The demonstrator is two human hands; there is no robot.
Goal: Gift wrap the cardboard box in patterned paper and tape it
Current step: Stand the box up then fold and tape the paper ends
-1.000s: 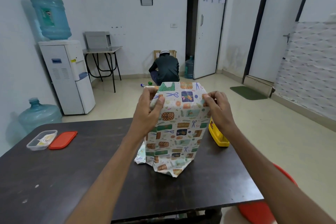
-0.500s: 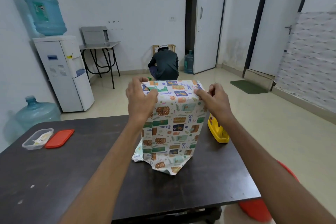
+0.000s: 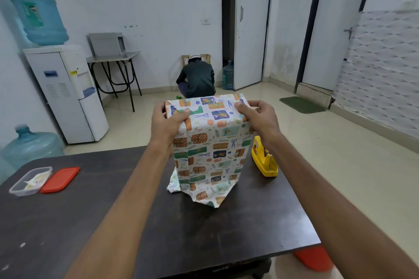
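On dark table [image 3: 113, 222], both hands grip paper-wrapped box [image 3: 210, 149] top; no legible writing, yellow tape dispenser [image 3: 264, 161] nearby.

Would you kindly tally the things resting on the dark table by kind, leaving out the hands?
Wrapped box: 1
Yellow tape dispenser: 1
Clear plastic container: 1
Red lid: 1
Total: 4
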